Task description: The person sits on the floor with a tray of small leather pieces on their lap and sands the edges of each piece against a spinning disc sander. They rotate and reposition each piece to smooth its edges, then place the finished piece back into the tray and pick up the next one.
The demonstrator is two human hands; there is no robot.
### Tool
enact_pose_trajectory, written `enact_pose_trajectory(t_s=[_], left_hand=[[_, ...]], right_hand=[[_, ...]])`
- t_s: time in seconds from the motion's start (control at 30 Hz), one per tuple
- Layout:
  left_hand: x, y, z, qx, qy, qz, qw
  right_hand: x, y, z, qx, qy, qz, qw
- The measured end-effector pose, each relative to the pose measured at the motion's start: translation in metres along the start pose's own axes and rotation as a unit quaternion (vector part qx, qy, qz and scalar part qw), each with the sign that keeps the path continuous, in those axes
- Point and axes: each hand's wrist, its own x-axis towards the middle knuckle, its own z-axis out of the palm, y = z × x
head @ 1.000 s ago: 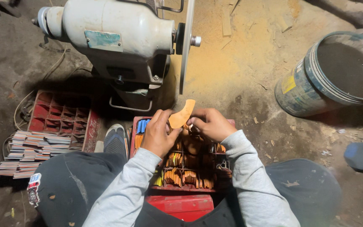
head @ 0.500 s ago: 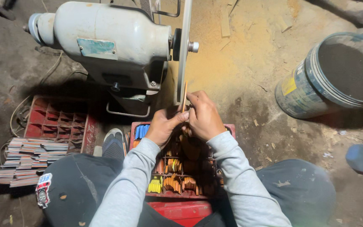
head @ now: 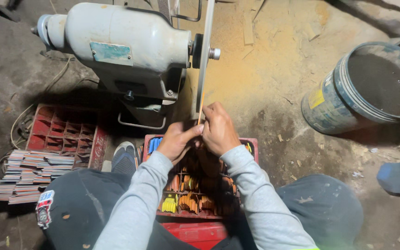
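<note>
My left hand (head: 176,140) and my right hand (head: 218,128) are pressed together around a thin orange piece (head: 201,109), seen edge-on. The piece is held up against the edge of the flat disc (head: 205,55) on a grey motor machine (head: 121,44). Only a narrow sliver of the piece shows above my fingers. Below my hands sits a red divided crate (head: 195,187) holding several orange, yellow and blue pieces.
An empty red divided crate (head: 61,136) lies at the left, with a stack of flat pieces (head: 28,171) in front of it. A large bucket (head: 362,88) stands at the right. Sawdust covers the ground; a dark blue scrap (head: 396,178) lies far right.
My hands lifted the orange piece from above the crate up to the disc's edge and turned it edge-on. The view moved closer to the machine.
</note>
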Motion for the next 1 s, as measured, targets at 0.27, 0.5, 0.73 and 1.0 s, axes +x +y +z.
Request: enact_pose_trajectory(t_s=[0.27,0.5,0.73,1.0], left_hand=[[-0.052,-0.005,0.007,0.533,0.12,0.113,0.83],[-0.062,0.007,0.027,0.562,0.112,0.175,0.801],[-0.054,-0.007,0.025,0.626,-0.026,-0.007,0.78],[-0.048,-0.023,0.028,0.707,-0.096,-0.137,0.687]], right_hand=[[-0.037,0.019,-0.024,0.08,-0.231,0.074,0.967],[-0.037,0.016,-0.028,0.164,-0.198,0.14,0.956],[-0.038,0.055,-0.047,-0.018,-0.145,0.229,0.962],[-0.059,0.098,-0.021,-0.102,-0.19,0.214,0.953]])
